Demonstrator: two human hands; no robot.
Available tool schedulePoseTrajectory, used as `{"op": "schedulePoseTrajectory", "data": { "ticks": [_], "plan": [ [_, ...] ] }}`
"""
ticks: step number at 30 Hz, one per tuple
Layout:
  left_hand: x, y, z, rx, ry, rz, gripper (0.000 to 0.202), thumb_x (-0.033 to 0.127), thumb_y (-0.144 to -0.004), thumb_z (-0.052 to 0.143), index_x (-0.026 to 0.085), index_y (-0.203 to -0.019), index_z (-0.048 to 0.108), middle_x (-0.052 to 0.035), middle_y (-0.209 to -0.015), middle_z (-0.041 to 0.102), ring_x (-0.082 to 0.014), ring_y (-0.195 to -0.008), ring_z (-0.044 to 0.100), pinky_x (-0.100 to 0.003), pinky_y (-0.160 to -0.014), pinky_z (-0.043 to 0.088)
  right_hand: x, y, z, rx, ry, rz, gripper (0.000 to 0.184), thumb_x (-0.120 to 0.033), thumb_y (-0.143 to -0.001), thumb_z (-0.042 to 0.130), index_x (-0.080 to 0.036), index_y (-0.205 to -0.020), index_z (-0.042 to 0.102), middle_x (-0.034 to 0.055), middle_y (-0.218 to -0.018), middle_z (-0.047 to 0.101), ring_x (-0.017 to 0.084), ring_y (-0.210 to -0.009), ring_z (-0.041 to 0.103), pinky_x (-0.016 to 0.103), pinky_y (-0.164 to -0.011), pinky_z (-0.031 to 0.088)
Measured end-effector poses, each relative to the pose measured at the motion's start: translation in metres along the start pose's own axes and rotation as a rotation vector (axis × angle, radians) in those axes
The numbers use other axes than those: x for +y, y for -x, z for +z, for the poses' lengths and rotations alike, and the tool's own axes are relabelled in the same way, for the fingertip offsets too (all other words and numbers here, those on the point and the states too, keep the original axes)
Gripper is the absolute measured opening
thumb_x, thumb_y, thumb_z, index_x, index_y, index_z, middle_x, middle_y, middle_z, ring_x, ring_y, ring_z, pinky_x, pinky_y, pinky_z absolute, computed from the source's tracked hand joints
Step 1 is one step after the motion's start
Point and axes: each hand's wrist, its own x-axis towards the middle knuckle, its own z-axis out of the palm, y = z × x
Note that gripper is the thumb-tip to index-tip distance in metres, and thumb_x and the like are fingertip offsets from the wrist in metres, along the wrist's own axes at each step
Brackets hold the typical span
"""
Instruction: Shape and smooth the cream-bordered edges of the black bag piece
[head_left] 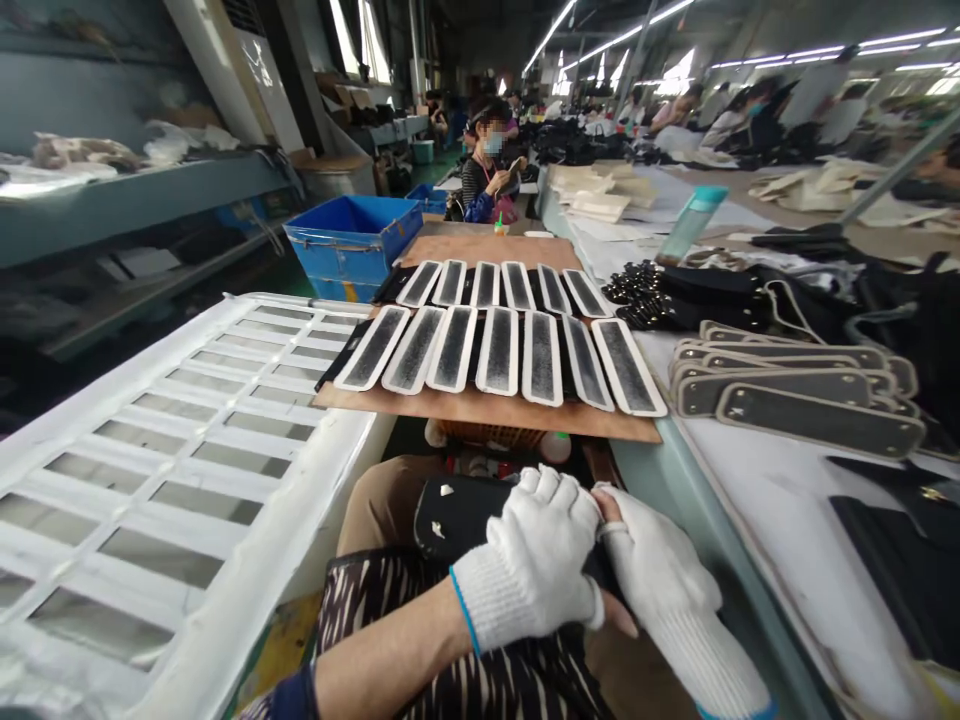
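A black, leather-like bag piece (465,515) with rounded corners and two small shiny metal fittings lies across my lap. My left hand (536,550), in a white knit glove with bare thumb tip, is closed over its upper side, fingers curled together. Close beside it, my right hand (652,560), also gloved, grips the right end of the same piece, thumb tip near the left fingers. The hands cover much of that end. Just beyond, a brown board (480,410) carries two rows of dark strips (497,350) with white borders.
A white slotted frame (225,420) stands at left, with a blue bin (352,235) behind it. On the right-hand table are stacked dark handle-shaped pieces (817,400), black bag parts (892,560) and a teal-capped bottle (694,225). A masked person (491,170) sits beyond the board.
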Motion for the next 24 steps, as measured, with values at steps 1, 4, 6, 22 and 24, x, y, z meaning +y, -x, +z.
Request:
{"op": "schedulePoseTrajectory", "data": {
  "ticks": [1, 4, 6, 22, 24],
  "plan": [
    [-0.002, 0.007, -0.004, 0.056, 0.078, -0.002, 0.092, 0.075, -0.060, 0.079, 0.009, -0.120, 0.059, -0.0147, -0.121, 0.060, -0.0321, -0.110, 0.055, -0.043, -0.106, 0.044, 0.000, 0.001, -0.001, -0.010, 0.025, -0.016, 0.046, -0.041, -0.097, 0.032, -0.026, -0.101, 0.075, 0.0068, -0.100, 0.077, 0.025, -0.091, 0.070, 0.031, -0.074, 0.052],
    [-0.018, 0.037, -0.022, 0.250, 0.240, -0.159, 0.047, 0.047, -0.079, 0.078, 0.020, -0.114, 0.061, -0.0058, -0.117, 0.063, -0.0262, -0.111, 0.057, -0.036, -0.098, 0.047, -0.003, 0.003, -0.002, -0.020, 0.092, -0.042, 0.041, -0.039, -0.096, 0.036, -0.026, -0.103, 0.074, 0.0065, -0.096, 0.076, 0.024, -0.086, 0.070, 0.031, -0.071, 0.051],
    [-0.036, 0.061, -0.036, 0.361, 0.210, -0.427, 0.011, 0.029, -0.089, 0.068, 0.022, -0.095, 0.062, -0.0023, -0.100, 0.066, -0.0241, -0.101, 0.060, -0.034, -0.089, 0.046, -0.007, 0.004, -0.004, 0.002, 0.118, -0.030, 0.042, -0.041, -0.097, 0.036, -0.025, -0.105, 0.074, 0.0081, -0.096, 0.076, 0.025, -0.084, 0.070, 0.032, -0.070, 0.051],
    [-0.071, 0.110, -0.053, 0.181, 0.629, -0.757, 0.034, 0.049, -0.084, 0.056, 0.019, -0.073, 0.067, -0.0009, -0.069, 0.062, -0.0185, -0.065, 0.054, -0.029, -0.062, 0.034, -0.011, 0.006, -0.004, 0.065, 0.093, -0.044, 0.044, -0.042, -0.099, 0.035, -0.023, -0.100, 0.075, 0.0106, -0.092, 0.075, 0.025, -0.078, 0.070, 0.033, -0.070, 0.051],
    [-0.077, 0.110, -0.050, 0.185, 0.828, -0.678, 0.038, 0.050, -0.083, 0.057, 0.019, -0.061, 0.056, 0.0029, -0.054, 0.049, -0.0130, -0.052, 0.042, -0.027, -0.055, 0.029, -0.010, 0.006, -0.004, 0.046, 0.090, -0.038, 0.045, -0.042, -0.100, 0.034, -0.023, -0.099, 0.074, 0.0108, -0.092, 0.075, 0.025, -0.078, 0.070, 0.033, -0.069, 0.051]
  ]
}}
